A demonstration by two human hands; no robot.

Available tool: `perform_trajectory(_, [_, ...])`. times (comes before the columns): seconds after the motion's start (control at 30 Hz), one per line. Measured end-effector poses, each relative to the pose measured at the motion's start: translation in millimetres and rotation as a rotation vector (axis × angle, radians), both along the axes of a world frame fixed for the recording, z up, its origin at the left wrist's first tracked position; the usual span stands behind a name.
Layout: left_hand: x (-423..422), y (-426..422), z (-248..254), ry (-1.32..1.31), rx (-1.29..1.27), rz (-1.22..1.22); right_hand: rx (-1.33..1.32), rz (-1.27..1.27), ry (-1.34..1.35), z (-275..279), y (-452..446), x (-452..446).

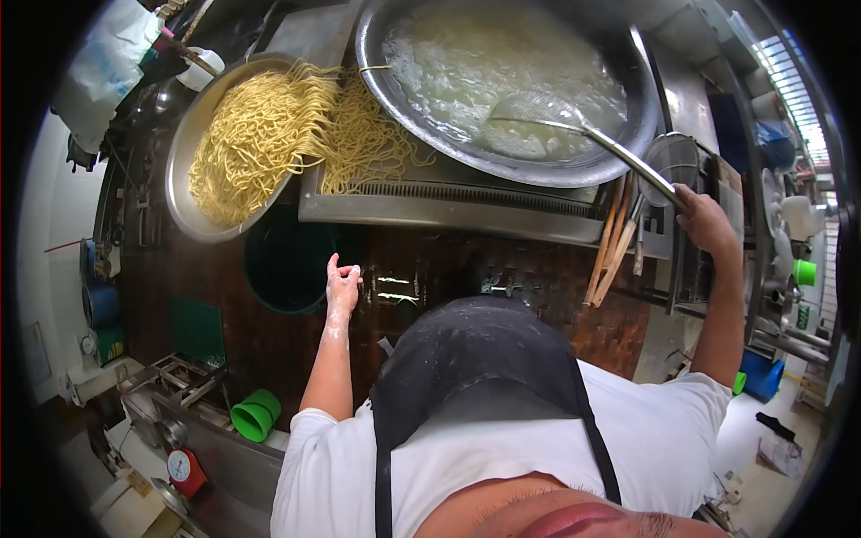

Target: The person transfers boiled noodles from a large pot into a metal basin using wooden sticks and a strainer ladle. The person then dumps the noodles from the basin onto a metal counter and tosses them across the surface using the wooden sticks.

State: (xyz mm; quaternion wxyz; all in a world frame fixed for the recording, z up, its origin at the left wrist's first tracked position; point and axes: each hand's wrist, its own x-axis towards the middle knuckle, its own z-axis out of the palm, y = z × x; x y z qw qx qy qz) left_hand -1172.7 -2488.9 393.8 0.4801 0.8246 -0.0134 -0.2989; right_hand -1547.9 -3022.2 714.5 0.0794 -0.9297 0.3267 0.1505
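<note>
Blue print marks the white plastic bag [112, 72] at the far left, too blurred to read; the dial figures on the red scale [186, 472] at the near left are too small to make out.

The skimmer [605, 143] slants across the right part of the big metal pot [511, 172], which stands on the metal desk [430, 215]. Its long axis runs from near right to far left: the handle's end is at the right, and the mesh head points left, partly in the foamy liquid [502, 45]. The right hand [708, 220] has its grip clamped round the handle's near end, just beside a round wire strainer [671, 157] and above some wooden sticks [610, 242], whose long axes run far to near.

The left hand [342, 287] hangs with its grip apart and empty, fingers pointing far, nearest a dark green tub [287, 269]. Beyond it, yellow noodles [242, 143] fill a tilted metal bowl [183, 195] and spill rightward onto the desk, up beside the pot.
</note>
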Motion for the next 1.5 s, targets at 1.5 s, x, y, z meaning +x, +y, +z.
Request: perform_trajectory(1.5, [-63,-33,41,0.055,0.161,0.225,-0.106,-0.612,-0.239,-217,-244,154])
